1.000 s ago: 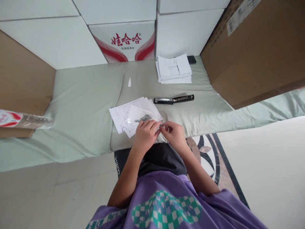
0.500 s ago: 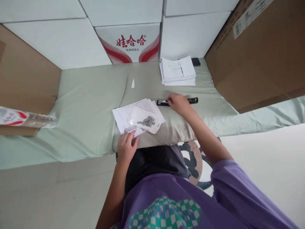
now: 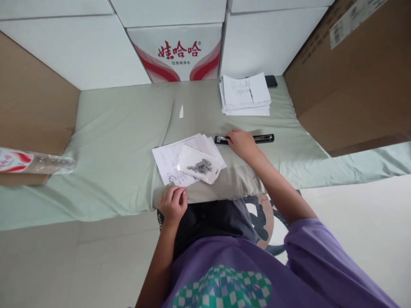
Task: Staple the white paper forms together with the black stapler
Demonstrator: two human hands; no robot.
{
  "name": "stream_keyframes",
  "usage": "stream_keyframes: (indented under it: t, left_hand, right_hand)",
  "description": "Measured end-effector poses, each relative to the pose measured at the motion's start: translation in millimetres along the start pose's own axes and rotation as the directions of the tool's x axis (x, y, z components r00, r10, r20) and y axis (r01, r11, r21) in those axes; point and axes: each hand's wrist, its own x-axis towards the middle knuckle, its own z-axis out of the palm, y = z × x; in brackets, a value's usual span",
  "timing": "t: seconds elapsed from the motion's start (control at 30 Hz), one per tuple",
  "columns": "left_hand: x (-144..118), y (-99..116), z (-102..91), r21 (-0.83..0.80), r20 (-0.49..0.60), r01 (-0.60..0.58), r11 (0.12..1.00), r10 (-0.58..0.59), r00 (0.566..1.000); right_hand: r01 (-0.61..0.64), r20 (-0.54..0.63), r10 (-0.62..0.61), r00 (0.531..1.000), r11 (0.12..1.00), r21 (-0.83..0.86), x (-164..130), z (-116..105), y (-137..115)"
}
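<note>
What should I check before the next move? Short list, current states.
1. Right hand at the black stapler: ok, it covers the middle.
2. Closed grip there: cannot tell, fingers partly hidden.
3. Stapler loaded: cannot tell, hand in the way.
4. Loose papers uncovered: not ok, the clear bag of grey pieces lies on them.
5. Left hand touching those papers: cannot tell; it is at the cloth's front edge, close by.
6. Paper stack apart from both hands: ok, farther back.

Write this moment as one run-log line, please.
left hand: at cloth's near edge | right hand: on stapler | clear bag: atop loose sheets
</note>
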Motion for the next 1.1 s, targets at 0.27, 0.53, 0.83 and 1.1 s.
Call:
stream_keyframes:
  t: [0.27, 0.53, 0.83, 1.1]
  left_hand:
    - [-1.6, -1.3, 1.2, -0.017, -0.007, -0.007, 1.000, 0.007, 1.000]
    - [-2.4, -1.4, 1.8, -0.006, -0.019, -0.012, 1.000, 0.012, 1.000]
    - [-0.4, -0.6, 1.4, 0.002, -0.046, -0.040, 0.999, 0.040, 0.998]
    - [-0.7, -0.9, 1.5, 0.026, -0.045, -0.040, 0.999, 0.041, 0.998]
  right_hand:
    - [-0.048, -0.099, 0.056, 0.994, 0.996, 0.079, -14.1, 12.8, 12.3]
    - [-0.030, -0.111, 0.042, 0.993, 0.993, 0.110, -15.8, 17.8, 12.6]
    - [0.034, -0.194, -0.001, 0.981, 0.986, 0.164, -18.5, 31.8, 8.8]
    - [0.014, -0.231, 0.029, 0.972, 0.983, 0.183, -17.6, 35.8, 6.3]
